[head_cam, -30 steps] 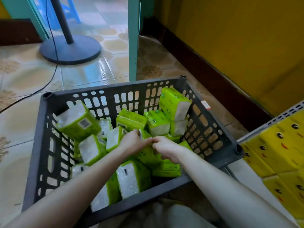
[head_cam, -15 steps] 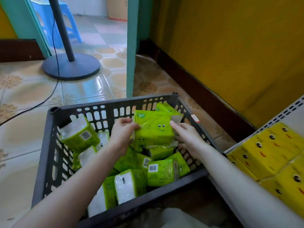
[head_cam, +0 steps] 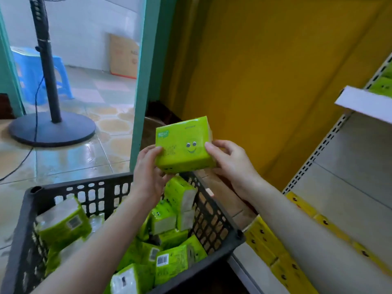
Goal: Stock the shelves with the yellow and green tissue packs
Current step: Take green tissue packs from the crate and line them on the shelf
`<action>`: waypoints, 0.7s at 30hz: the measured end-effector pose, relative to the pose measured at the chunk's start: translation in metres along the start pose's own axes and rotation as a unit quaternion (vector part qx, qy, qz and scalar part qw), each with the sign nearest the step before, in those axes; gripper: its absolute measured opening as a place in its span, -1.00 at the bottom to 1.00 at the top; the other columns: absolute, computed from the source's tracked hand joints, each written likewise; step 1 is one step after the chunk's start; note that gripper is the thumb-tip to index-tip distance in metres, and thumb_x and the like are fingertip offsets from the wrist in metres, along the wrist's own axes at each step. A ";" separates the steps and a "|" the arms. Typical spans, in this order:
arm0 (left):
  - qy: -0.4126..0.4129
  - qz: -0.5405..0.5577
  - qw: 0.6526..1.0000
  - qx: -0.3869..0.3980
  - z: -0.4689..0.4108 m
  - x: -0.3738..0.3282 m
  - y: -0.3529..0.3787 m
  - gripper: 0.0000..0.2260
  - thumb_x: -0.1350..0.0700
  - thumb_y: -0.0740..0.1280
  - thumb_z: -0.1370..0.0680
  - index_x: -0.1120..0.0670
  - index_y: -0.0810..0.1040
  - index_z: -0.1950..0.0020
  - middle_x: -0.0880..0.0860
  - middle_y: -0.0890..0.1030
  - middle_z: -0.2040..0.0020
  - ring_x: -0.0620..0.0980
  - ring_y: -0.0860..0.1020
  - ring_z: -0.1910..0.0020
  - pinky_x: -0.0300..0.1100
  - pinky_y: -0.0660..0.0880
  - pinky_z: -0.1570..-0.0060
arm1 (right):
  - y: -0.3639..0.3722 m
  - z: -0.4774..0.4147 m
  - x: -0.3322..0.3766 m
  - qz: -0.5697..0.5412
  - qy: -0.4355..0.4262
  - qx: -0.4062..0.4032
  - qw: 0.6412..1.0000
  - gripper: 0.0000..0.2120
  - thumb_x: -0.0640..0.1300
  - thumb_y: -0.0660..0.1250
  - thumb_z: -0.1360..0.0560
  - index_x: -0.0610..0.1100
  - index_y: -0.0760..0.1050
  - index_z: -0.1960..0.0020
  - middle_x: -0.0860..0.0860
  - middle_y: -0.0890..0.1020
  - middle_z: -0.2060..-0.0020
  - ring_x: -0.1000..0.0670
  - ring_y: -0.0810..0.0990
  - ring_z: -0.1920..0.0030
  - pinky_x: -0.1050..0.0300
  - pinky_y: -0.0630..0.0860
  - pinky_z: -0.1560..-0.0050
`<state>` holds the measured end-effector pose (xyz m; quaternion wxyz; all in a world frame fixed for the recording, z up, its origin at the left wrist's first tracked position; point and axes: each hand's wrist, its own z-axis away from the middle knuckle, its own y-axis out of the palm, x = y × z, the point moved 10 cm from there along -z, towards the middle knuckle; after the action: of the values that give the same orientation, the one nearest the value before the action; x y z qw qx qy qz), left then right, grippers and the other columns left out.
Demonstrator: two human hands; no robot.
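Mid-frame above the crate (head_cam: 63, 186), left hand (head_cam: 146, 172) and right hand (head_cam: 231, 164) curled fingers clamped the green pack (head_cam: 182, 145); should go level, smiley outward, onto shelf (head_cam: 350, 177).

The glossy tiled floor (head_cam: 70, 158) carries the round base (head_cam: 52, 129) of a fan, a blue stool (head_cam: 29, 71) and a cardboard box (head_cam: 124, 56) at the far wall, the black crate (head_cam: 84, 184) holds loose green packs (head_cam: 171, 262), and the white shelf unit (head_cam: 350, 166) has yellow packs (head_cam: 265, 240) on its lowest board.
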<state>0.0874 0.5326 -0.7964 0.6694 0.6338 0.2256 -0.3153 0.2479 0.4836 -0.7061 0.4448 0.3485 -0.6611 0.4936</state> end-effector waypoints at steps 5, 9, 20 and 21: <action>0.075 0.044 0.993 0.078 0.000 -0.047 0.084 -0.84 0.18 0.18 -0.57 -0.07 0.41 -0.05 0.08 0.52 -0.04 0.04 0.55 0.04 -0.13 0.53 0.19 | -0.042 0.007 0.087 0.072 -0.091 -0.063 0.991 -0.47 0.02 0.37 -0.47 -0.18 0.35 -0.35 -0.08 0.50 -0.24 -0.03 0.49 -0.23 -0.03 0.48 -0.23; 0.128 0.039 0.980 0.146 0.015 -0.070 0.164 -0.79 0.20 0.15 -0.60 -0.08 0.38 -0.16 -0.05 0.52 -0.06 -0.09 0.56 0.03 -0.19 0.51 0.13 | -0.105 0.023 0.141 0.107 -0.130 -0.126 0.978 -0.43 0.09 0.39 -0.43 -0.16 0.37 -0.33 -0.08 0.52 -0.22 -0.05 0.51 -0.21 -0.08 0.49 -0.22; 0.246 -0.136 0.850 0.446 0.171 -0.035 0.414 -0.70 0.06 0.35 -0.40 -0.11 0.49 -0.12 -0.08 0.64 -0.01 -0.11 0.60 0.00 -0.20 0.53 -0.01 | -0.353 0.147 0.181 0.116 -0.095 -0.252 0.956 -0.74 0.04 0.27 -0.52 -0.13 0.51 -0.07 -0.22 0.57 -0.10 -0.07 0.55 0.02 0.12 0.54 0.03; 0.244 -0.160 0.835 0.466 0.187 -0.024 0.435 -0.68 0.03 0.36 -0.40 -0.12 0.48 -0.14 -0.04 0.64 -0.03 -0.08 0.59 -0.02 -0.16 0.52 -0.03 | -0.375 0.165 0.182 0.124 -0.086 -0.260 0.954 -0.80 0.02 0.25 -0.54 -0.10 0.50 0.00 -0.17 0.58 -0.03 -0.06 0.54 0.05 0.11 0.53 0.02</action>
<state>0.3602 0.3498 -0.4541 0.1581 0.8821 0.3067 -0.3208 0.4795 0.2195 -0.4277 0.3966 0.1778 -0.8404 0.3239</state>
